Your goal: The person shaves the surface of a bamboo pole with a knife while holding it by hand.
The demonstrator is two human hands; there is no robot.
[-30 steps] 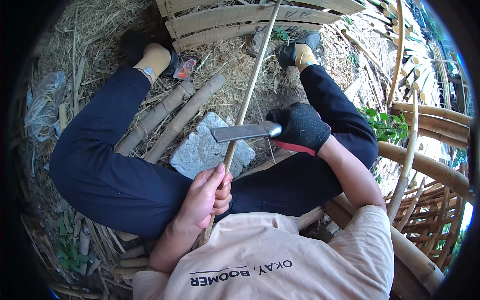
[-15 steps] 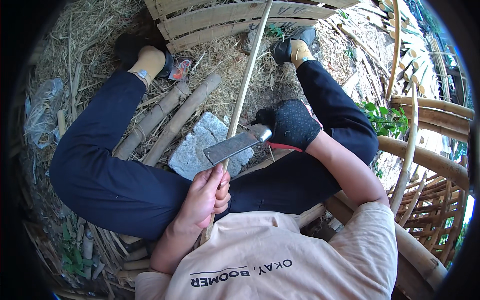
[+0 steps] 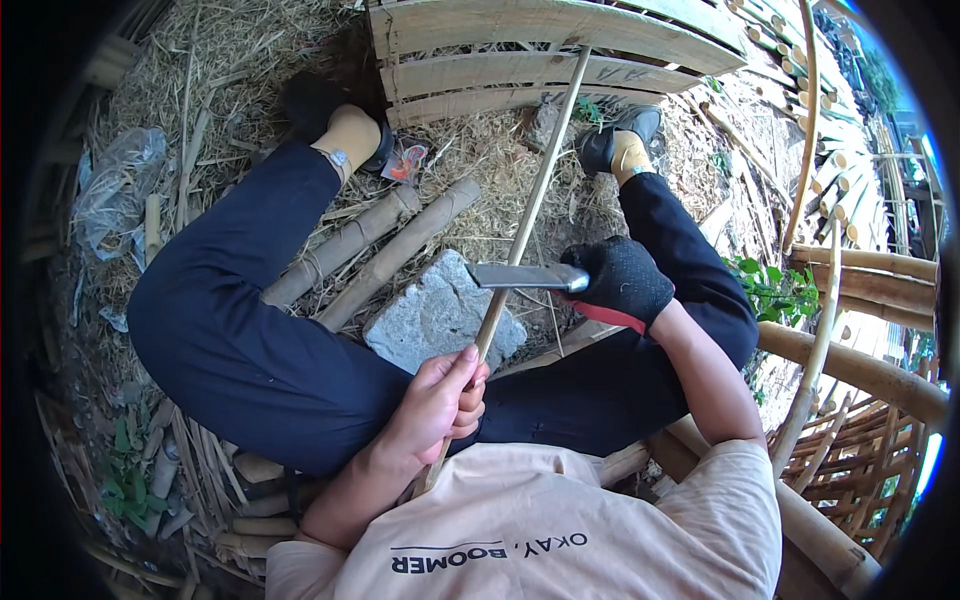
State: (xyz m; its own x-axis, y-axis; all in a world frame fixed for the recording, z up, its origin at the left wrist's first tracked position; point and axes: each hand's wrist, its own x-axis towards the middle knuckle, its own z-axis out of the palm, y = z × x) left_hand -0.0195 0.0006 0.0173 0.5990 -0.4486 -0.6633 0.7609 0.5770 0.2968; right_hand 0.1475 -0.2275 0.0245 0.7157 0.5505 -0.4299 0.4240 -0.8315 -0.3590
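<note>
My bare left hand [image 3: 438, 402] is closed around the lower part of a long, thin bamboo strip [image 3: 548, 172], whose near end reaches my shirt. The strip slants away from me, its far end by the wooden crate. In a black glove with red on it, my right hand [image 3: 622, 284] grips a broad-bladed knife [image 3: 525, 276] by its handle, which the fingers mostly hide. The flat blade lies across the strip, a little beyond my left thumb. Below the blade, between my legs, a rough grey stone [image 3: 425, 312] sits on the ground.
A slatted wooden crate [image 3: 540, 68] stands at the far side. Two bamboo lengths [image 3: 400, 245] lie left of the stone. At right are bamboo poles [image 3: 850, 365], a woven bamboo basket [image 3: 850, 470] and stacked bamboo [image 3: 840, 185]. Crumpled clear plastic [image 3: 120, 190] lies far left.
The knife blade has turned from a slant to nearly level and moved farther up along the strip, away from my left hand. The whole view has shifted slightly.
</note>
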